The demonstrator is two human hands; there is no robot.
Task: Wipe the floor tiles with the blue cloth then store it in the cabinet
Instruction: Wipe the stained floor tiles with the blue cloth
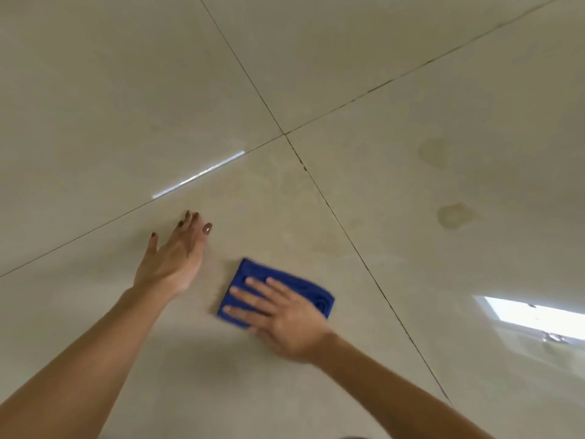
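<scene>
Blue cloth (278,288) — under right grip (285,318)

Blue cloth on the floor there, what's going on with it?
A person is wiping the floor tiles. The right hand presses flat on the folded blue cloth, fingers spread across it. The left hand rests open on the same tile beside it, empty. Two faint stains show on the tile to the right. No cabinet is in view.

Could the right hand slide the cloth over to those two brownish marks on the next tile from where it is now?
Probably yes. The right hand lies flat on the blue cloth, and only bare floor and a grout line lie between it and the marks, though it may need a stretch.
</scene>
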